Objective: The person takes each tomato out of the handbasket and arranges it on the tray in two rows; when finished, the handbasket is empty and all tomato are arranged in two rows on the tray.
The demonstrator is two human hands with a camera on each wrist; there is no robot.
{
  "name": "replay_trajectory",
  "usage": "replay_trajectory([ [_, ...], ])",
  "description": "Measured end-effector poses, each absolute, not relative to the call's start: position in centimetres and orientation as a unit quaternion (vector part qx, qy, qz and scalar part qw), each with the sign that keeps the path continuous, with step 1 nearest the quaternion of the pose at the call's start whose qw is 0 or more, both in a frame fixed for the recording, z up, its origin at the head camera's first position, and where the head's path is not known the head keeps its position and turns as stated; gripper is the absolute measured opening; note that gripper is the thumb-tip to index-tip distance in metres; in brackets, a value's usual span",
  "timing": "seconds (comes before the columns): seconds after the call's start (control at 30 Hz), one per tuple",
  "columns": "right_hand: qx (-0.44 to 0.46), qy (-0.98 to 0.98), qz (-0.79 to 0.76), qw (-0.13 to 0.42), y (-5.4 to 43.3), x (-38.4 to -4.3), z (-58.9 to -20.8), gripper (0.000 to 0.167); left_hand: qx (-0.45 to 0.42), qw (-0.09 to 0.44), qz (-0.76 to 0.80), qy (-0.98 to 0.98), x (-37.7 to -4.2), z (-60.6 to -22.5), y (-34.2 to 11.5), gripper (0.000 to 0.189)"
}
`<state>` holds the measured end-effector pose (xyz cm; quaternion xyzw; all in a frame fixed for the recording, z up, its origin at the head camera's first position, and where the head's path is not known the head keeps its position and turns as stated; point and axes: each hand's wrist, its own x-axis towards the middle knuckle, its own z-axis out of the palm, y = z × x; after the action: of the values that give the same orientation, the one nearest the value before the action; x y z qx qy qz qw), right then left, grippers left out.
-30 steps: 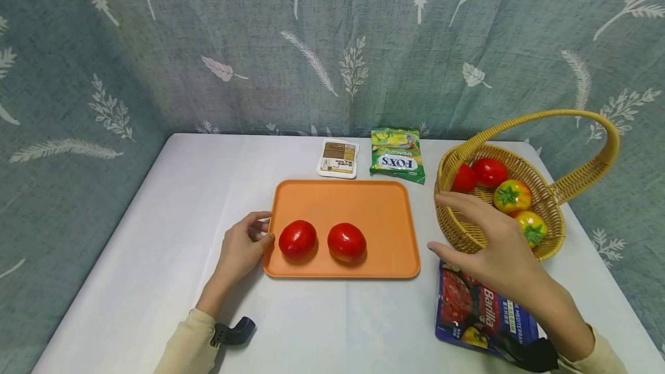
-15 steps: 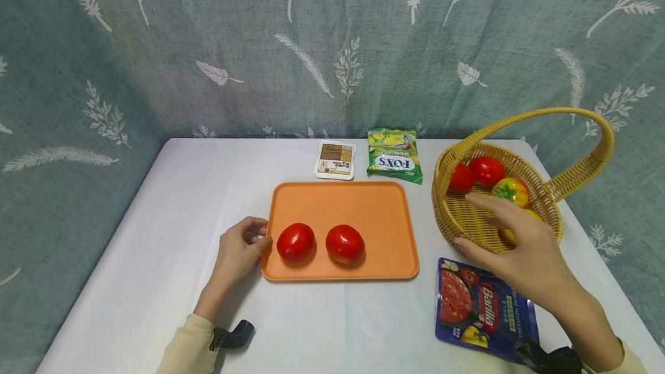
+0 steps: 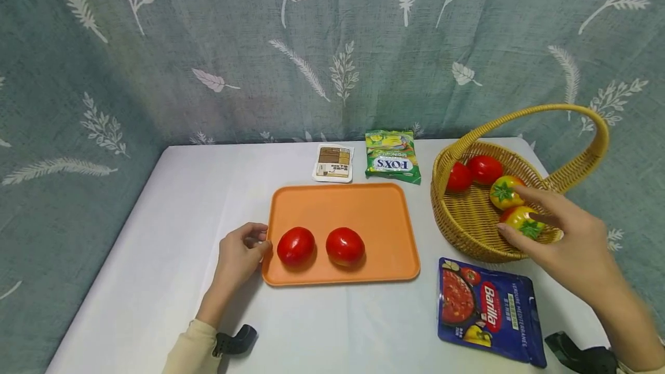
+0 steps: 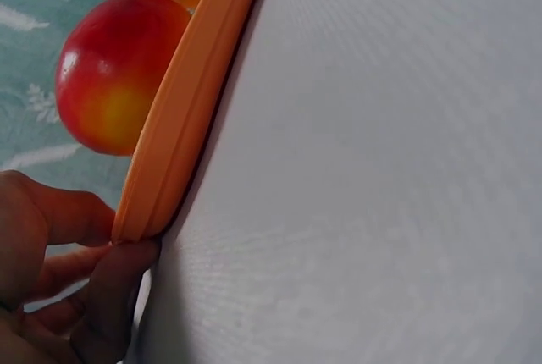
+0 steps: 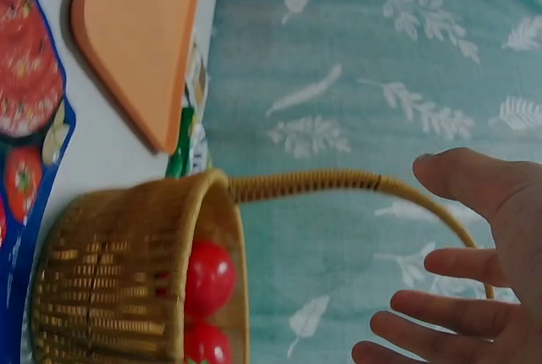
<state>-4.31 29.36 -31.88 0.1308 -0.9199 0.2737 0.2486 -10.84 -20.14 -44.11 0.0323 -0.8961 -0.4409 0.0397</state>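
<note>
My left hand [image 3: 236, 255] pinches the left rim of an orange tray [image 3: 337, 204] between thumb and fingers, as the left wrist view shows close up. On the tray lie two shiny red tomato-like fruits, one at the left [image 3: 296, 246] and one near the middle [image 3: 345, 246]. Over the right side of a yellow wicker basket [image 3: 457, 232], my right hand [image 3: 576, 241] hovers with fingers spread, holding nothing. Inside sit two red fruits [image 3: 485, 169] and two yellow-red ones with green leafy tops [image 3: 504, 191]; the hand partly covers the nearer of these. The right wrist view shows the fingers apart from the basket.
A blue Barilla pouch [image 3: 488, 310] lies in front of the basket. Behind the tray are a small white-and-brown packet [image 3: 333, 163] and a green FOX'S bag [image 3: 392, 156]. The basket's tall handle [image 3: 530, 109] arches up. Patterned curtain [image 3: 228, 108] encloses the white table.
My right hand has moved right across the basket, uncovering the Barilla pouch and the basket's left side. The left hand keeps its hold on the tray. The head view has shifted slightly.
</note>
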Motion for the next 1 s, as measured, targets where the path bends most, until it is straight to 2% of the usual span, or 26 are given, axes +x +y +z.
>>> replay_trajectory([
  [0.2, 0.071, -0.935, 0.264, 0.226, 30.7, -4.1, -32.7, 0.066, 0.031, 0.052, -0.437, -0.897, -10.7, -43.9, -20.2, 0.025],
  [0.47, 0.057, -0.948, 0.241, 0.203, 32.2, -5.2, -33.6, 0.062, 0.039, 0.047, -0.422, -0.904, -10.5, -43.8, -20.0, 0.024],
  [0.63, 0.048, -0.960, 0.214, 0.174, 33.4, -6.6, -34.4, 0.066, 0.045, 0.050, -0.424, -0.903, -10.4, -43.9, -20.0, 0.021],
  [0.87, 0.032, -0.974, 0.200, 0.104, 34.8, -8.0, -35.7, 0.071, 0.037, 0.052, -0.421, -0.905, -10.4, -43.9, -20.1, 0.022],
  [1.0, 0.035, -0.976, 0.193, 0.090, 35.1, -8.4, -36.0, 0.074, 0.029, 0.056, -0.415, -0.908, -10.5, -43.9, -20.2, 0.022],
])
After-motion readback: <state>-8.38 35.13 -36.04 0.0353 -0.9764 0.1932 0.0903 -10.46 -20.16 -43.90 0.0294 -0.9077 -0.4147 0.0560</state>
